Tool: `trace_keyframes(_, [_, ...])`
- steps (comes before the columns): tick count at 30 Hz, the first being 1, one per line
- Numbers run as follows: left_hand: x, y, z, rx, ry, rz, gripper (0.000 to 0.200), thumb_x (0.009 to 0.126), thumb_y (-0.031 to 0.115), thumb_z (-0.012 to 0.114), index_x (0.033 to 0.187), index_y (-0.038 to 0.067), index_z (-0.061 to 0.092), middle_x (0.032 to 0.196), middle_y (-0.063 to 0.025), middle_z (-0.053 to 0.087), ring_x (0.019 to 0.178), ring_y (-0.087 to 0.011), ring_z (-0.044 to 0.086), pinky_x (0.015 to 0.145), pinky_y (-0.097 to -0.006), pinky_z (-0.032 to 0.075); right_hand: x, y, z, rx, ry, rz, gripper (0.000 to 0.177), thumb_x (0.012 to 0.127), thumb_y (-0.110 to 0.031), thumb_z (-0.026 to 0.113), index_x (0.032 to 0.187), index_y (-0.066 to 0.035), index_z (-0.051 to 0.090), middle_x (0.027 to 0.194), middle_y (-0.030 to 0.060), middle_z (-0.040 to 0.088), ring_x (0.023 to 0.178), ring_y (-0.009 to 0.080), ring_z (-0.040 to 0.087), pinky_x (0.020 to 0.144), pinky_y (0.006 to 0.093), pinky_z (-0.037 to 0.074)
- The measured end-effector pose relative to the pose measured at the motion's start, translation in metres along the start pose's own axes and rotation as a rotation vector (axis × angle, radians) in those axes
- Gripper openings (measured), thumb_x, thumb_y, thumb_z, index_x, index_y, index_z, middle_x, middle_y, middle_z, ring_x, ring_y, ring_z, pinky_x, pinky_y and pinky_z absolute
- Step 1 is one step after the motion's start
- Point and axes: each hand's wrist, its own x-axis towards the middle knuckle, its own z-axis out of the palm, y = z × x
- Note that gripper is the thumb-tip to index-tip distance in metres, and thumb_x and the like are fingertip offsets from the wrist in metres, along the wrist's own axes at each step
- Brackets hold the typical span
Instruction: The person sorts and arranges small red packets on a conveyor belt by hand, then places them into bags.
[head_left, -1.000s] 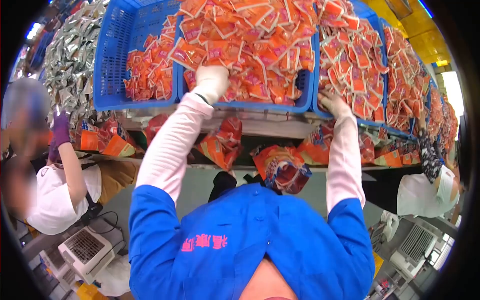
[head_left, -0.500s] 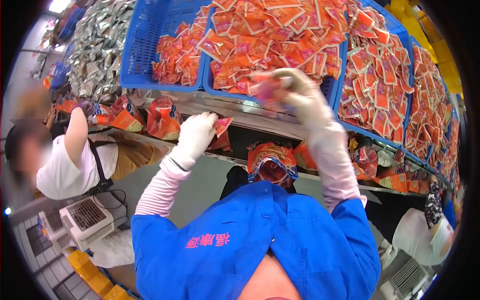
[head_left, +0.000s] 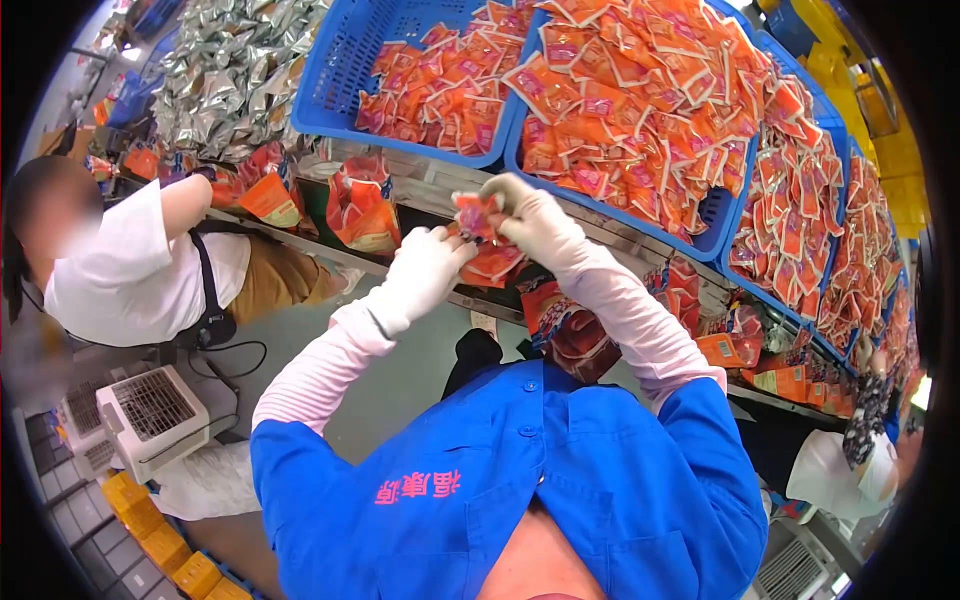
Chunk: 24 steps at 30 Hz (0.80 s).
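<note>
My gloved right hand (head_left: 530,222) is pinched on a small red-and-white packet (head_left: 474,215), held just above and right of my left hand. The gloved left hand (head_left: 425,265) has its fingers curled at the top edge of a red pouch (head_left: 490,265), close to the packet; whether it grips the pouch is hard to see. Another open red pouch (head_left: 580,340) stands against my blue shirt. Beyond my hands, a blue crate (head_left: 590,193) is heaped with small orange-red packets (head_left: 620,110).
More blue crates (head_left: 430,148) of packets line the bench, with silver packets (head_left: 225,80) at the far left. Red pouches (head_left: 362,205) stand along the near ledge. A person in white (head_left: 150,260) is at the left; another person (head_left: 845,470) is at the right.
My right hand has come down and left from the crate with a packet, beside my left hand. The left hand has shifted slightly right. The view has turned, so crates appear farther right.
</note>
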Motion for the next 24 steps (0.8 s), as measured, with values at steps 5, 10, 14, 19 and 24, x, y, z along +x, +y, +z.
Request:
trace_keyframes(5, [0.005,-0.008,-0.004,-0.145,0.125,-0.134,0.037,0.074,0.011,0.074,0.110,0.010,0.067,0.120,-0.0091,0.066,0.111,-0.0308,0.062,0.091,-0.0413,0.050,-0.011,-0.015,-0.010,-0.277,0.080,-0.131,0.036,0.090,0.006,0.065,0.123,-0.008,0.060,0.096,0.0063,0.067,0.079,0.0132,0.060,0.073,0.0292,0.052])
trace_keyframes(10, [0.018,0.008,0.036,-0.030,-0.014,-0.067,0.067,0.067,0.037,0.088,0.125,0.013,0.065,0.146,-0.0191,0.050,0.137,-0.0377,0.045,0.108,-0.0582,0.037,-0.004,0.042,0.014,-0.976,-0.187,0.063,0.031,0.084,-0.004,0.069,0.114,-0.008,0.062,0.108,0.0170,0.070,0.103,0.0402,0.067,0.091,0.0465,0.054])
trace_keyframes(14, [0.036,0.008,0.103,-0.010,0.101,-0.124,0.055,0.072,0.035,0.083,0.125,0.029,0.069,0.150,-0.0177,0.046,0.142,-0.0396,0.038,0.106,-0.0684,0.032,-0.021,0.009,-0.030,-0.501,0.167,-0.082,0.022,0.086,-0.002,0.068,0.108,-0.008,0.067,0.100,0.0174,0.069,0.095,0.0372,0.069,0.082,0.0417,0.055])
trace_keyframes(19, [0.051,-0.008,0.130,-0.081,0.152,-0.115,0.034,0.079,0.021,0.074,0.113,0.020,0.071,0.127,-0.0110,0.062,0.124,-0.0326,0.055,0.099,-0.0580,0.042,-0.061,-0.022,-0.061,-0.644,0.029,0.060,0.020,0.086,-0.008,0.073,0.106,-0.006,0.071,0.111,0.0162,0.069,0.104,0.0331,0.069,0.091,0.0383,0.055])
trace_keyframes(24, [0.034,-0.021,0.113,-0.412,0.309,-0.125,0.019,0.079,0.008,0.069,0.098,0.008,0.064,0.105,-0.0084,0.067,0.105,-0.0355,0.061,0.092,-0.0482,0.048,0.006,0.049,0.011,-1.318,-0.062,0.092,0.023,0.086,-0.021,0.071,0.107,-0.011,0.074,0.109,0.0186,0.068,0.104,0.0378,0.068,0.091,0.0458,0.056])
